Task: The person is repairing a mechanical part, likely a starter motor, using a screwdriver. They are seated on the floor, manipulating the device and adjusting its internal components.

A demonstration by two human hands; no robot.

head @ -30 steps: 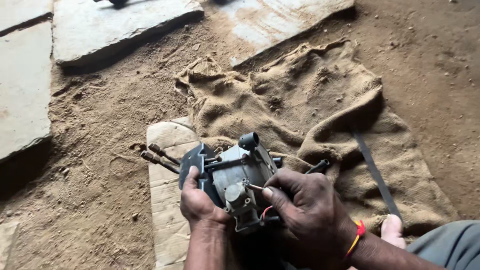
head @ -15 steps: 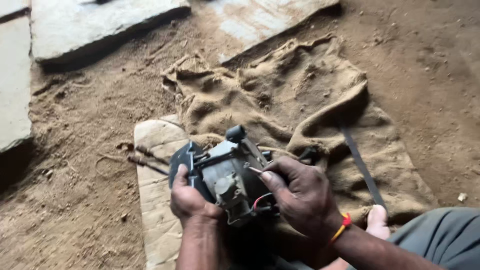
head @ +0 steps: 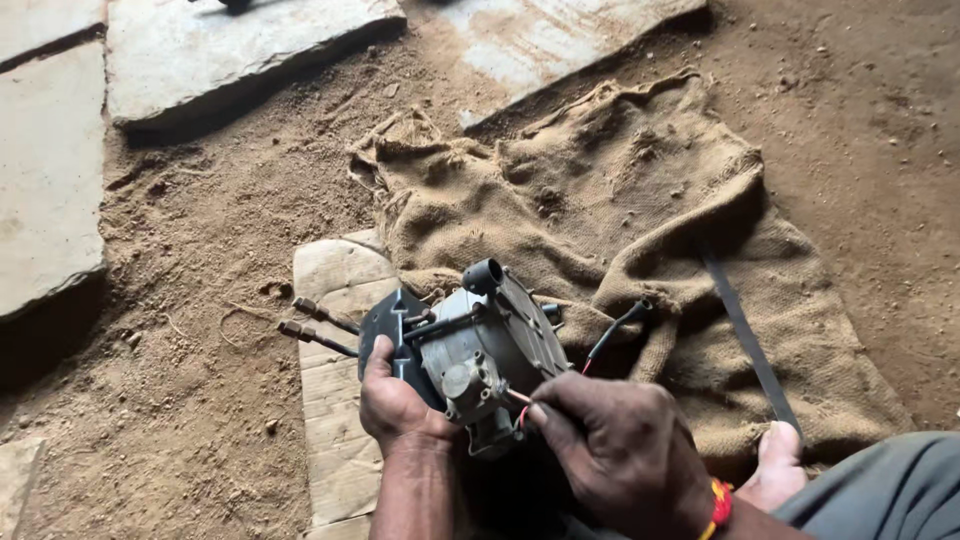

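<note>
Gripping the grey metal engine part [head: 485, 345] upright on the wooden board [head: 335, 420], left hand [head: 395, 405] wraps its left edge while right hand [head: 620, 450], nearer its lower face, pinches a thin tool [head: 518, 398] there.

Both forearms come up from the near edge, close together. The left hand [head: 395, 405] sits left of centre, wrist straight, palm turned inward, thumb stretched up and away toward the far side, the other fingers curled round out of sight in a firm grasp. The right hand [head: 620, 455] lies to its right and nearer, back of the hand upward, knuckles bent, fingertips [head: 538, 412] pinched together and pointing left toward the other hand. A red and yellow band [head: 717, 505] circles the right wrist.
</note>
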